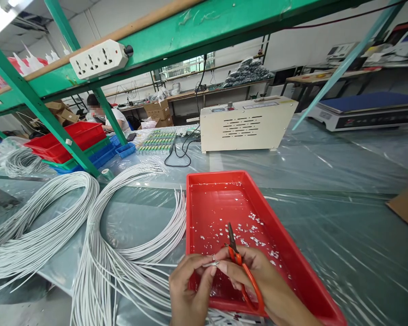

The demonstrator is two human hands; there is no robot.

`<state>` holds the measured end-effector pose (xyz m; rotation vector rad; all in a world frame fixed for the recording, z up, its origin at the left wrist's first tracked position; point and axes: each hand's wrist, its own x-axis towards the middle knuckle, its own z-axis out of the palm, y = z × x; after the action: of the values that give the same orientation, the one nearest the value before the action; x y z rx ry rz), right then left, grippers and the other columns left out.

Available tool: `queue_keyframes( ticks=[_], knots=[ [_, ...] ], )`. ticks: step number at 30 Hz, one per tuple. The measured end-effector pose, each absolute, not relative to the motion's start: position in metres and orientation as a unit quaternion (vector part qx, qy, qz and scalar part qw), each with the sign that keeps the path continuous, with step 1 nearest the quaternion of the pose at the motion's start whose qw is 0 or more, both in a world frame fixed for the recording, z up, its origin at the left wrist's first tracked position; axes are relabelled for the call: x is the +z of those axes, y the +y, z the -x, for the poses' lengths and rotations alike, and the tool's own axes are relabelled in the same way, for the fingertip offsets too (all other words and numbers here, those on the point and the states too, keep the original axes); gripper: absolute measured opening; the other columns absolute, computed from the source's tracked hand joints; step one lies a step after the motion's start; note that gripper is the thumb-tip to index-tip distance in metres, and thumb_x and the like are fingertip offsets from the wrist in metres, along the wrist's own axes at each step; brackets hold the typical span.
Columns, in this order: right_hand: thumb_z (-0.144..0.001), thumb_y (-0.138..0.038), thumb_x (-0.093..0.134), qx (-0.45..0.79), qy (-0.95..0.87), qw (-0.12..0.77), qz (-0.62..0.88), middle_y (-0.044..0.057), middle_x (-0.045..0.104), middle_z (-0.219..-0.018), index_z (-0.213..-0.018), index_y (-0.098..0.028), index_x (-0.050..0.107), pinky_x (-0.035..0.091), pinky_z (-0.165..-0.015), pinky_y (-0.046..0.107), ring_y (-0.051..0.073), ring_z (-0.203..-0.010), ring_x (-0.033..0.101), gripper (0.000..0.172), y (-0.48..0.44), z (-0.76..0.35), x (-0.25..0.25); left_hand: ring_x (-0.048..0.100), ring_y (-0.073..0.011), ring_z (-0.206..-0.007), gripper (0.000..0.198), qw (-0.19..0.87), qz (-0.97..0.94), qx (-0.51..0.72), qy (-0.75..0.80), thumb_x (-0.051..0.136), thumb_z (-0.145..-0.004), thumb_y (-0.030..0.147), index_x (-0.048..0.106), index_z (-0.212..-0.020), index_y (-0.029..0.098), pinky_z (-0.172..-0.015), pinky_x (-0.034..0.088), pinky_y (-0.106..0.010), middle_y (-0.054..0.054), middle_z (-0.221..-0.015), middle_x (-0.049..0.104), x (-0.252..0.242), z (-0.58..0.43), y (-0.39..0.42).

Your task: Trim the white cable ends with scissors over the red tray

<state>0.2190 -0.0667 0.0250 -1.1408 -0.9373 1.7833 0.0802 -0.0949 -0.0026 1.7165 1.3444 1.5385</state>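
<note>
Over the near end of a red tray point(301, 267), my left hand point(192, 283) pinches the end of a white cable point(211, 264), whose tip shows silvery strands or foil. My right hand point(255, 276) touches that tip with thumb and forefinger. Orange-handled scissors point(253, 285) rest in the same right hand, blades pointing up and away over the tray. Small white and silvery scraps point(255, 242) lie scattered on the tray floor. Left of the tray, a large looped bundle of white cables point(97, 235) spreads over the table.
A second cable bundle point(57, 217) lies farther left. Beyond the tray stand a cream machine point(246, 124) and a tray of green circuit boards point(156, 141). Stacked bins point(68, 140) sit by a green post. A green beam with a power strip point(100, 59) crosses overhead. Another person point(117, 120) sits behind.
</note>
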Motion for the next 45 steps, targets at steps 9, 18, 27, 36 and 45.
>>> queue_keyframes(
  ticks=[9, 18, 27, 36, 45],
  knots=[
    [-0.058, -0.035, 0.076, 0.690, -0.436, 0.375, 0.439, -0.005, 0.044, -0.042, -0.069, -0.012, 0.068, 0.033, -0.040, 0.019, 0.007, -0.040, 0.039, 0.026, -0.064, -0.219, 0.011, 0.059, -0.0119, -0.062, 0.012, 0.251, -0.588, 0.580, 0.505, 0.062, -0.074, 0.010, 0.067, -0.080, 0.020, -0.058, 0.046, -0.020, 0.000, -0.070, 0.067, -0.005, -0.082, -0.097],
    [-0.063, -0.025, 0.070, 0.669, -0.458, 0.399, 0.429, -0.006, 0.042, -0.048, -0.060, -0.014, 0.060, 0.024, -0.042, 0.017, 0.006, -0.044, 0.030, 0.015, -0.068, -0.220, 0.018, 0.063, -0.0128, -0.069, 0.019, 0.216, -0.664, 0.535, 0.476, 0.058, -0.077, 0.005, 0.064, -0.088, 0.019, -0.065, 0.048, -0.020, -0.002, -0.078, 0.068, -0.011, -0.079, -0.098],
    [-0.068, -0.022, 0.058, 0.579, -0.541, 0.397, 0.463, -0.005, 0.042, -0.053, -0.063, -0.016, 0.053, 0.029, -0.045, 0.020, 0.009, -0.049, 0.034, 0.009, -0.074, -0.219, 0.017, 0.056, -0.0123, -0.058, 0.015, 0.340, -0.631, 0.496, 0.490, 0.053, -0.083, 0.018, 0.067, -0.077, 0.017, -0.055, 0.043, -0.019, -0.002, -0.066, 0.064, -0.001, -0.078, -0.097],
    [-0.076, -0.023, 0.047, 0.370, -0.654, 0.427, 0.504, -0.003, 0.046, -0.053, -0.062, -0.018, 0.048, 0.035, -0.044, 0.020, 0.011, -0.048, 0.041, 0.015, -0.079, -0.214, 0.002, 0.052, -0.0115, -0.053, 0.011, 0.212, -0.655, 0.514, 0.512, 0.054, -0.080, 0.012, 0.064, -0.076, 0.016, -0.051, 0.040, -0.021, -0.002, -0.062, 0.061, -0.009, -0.085, -0.098],
    [-0.067, -0.003, 0.042, 0.098, -0.769, 0.512, 0.370, -0.003, 0.051, -0.046, -0.060, -0.018, 0.054, 0.033, -0.041, 0.021, 0.010, -0.040, 0.045, 0.020, -0.080, -0.219, 0.011, 0.055, -0.0126, -0.057, 0.016, 0.203, -0.679, 0.494, 0.504, 0.048, -0.083, 0.011, 0.063, -0.081, 0.017, -0.055, 0.040, -0.021, -0.002, -0.066, 0.064, -0.006, -0.083, -0.101]
  ],
)
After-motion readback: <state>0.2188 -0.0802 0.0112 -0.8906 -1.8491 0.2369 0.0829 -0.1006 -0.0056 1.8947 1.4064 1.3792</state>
